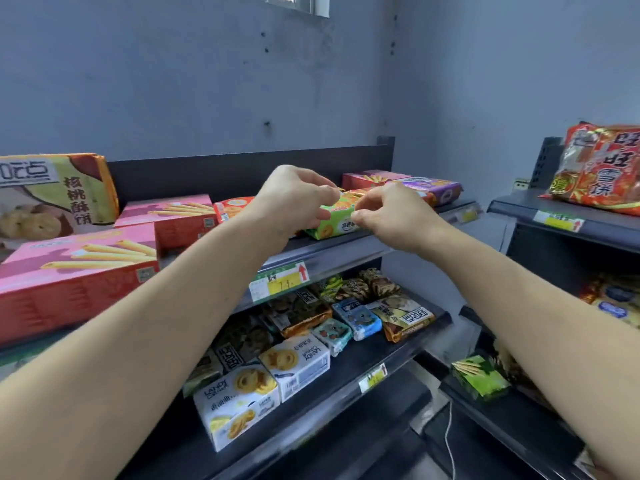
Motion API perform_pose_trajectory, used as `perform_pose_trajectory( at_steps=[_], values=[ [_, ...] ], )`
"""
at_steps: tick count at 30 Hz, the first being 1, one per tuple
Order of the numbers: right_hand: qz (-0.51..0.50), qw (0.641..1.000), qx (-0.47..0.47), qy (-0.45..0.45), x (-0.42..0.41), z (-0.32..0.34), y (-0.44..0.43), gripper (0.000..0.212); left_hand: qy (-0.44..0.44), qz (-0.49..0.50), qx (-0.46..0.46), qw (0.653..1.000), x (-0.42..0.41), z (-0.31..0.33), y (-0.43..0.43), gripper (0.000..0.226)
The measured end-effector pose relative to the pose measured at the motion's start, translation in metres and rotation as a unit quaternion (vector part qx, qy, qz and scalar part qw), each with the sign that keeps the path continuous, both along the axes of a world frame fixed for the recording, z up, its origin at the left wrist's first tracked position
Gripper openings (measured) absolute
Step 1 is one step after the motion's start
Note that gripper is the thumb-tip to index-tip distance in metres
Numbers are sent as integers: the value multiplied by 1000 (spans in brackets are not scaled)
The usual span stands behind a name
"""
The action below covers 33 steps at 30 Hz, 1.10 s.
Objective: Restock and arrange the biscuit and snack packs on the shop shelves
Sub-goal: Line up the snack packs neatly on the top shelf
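Both hands hold a green biscuit pack (333, 226) lying at the front of the top shelf (332, 251): the left hand (294, 199) curls round its left end, and the right hand (391, 213) pinches its right edge. The step looks best done by squaring the pack to the shelf lip and sliding it level between the pink wafer-roll boxes (79, 268) and the purple pack (438, 189) — lightly, so the wrapper is not crushed. The dark metal shelving stands against a bare grey wall (207, 81) with a small window (304, 1) above.

green pack (334, 225), biscuit print | pink-red boxes (74, 271) | purple pack (438, 188), pattern unclear | red-orange bag (599, 168)
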State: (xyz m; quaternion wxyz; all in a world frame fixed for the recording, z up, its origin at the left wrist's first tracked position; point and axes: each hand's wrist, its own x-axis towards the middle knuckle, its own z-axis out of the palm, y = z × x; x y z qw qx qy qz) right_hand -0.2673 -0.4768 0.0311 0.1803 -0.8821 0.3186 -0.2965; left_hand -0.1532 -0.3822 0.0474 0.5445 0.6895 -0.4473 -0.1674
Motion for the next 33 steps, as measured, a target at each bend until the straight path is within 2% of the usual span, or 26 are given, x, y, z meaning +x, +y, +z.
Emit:
perform_pose_trajectory(
  at_steps=[11, 17, 25, 33],
  values=[
    [23, 997, 57, 37, -39, -40, -57, 18, -4, 20, 62, 998, -37, -40, -41, 7],
    [50, 991, 96, 80, -71, -66, -108, 20, 4, 24, 129, 991, -75, -74, -82, 8],
    [59, 976, 160, 135, -105, -122, -176, 18, 98, 53, 188, 976, -113, -136, -152, 13],
    [15, 960, 241, 144, -107, -173, -238, 36, 245, 109, 235, 934, -106, -200, -209, 17]
  ],
)
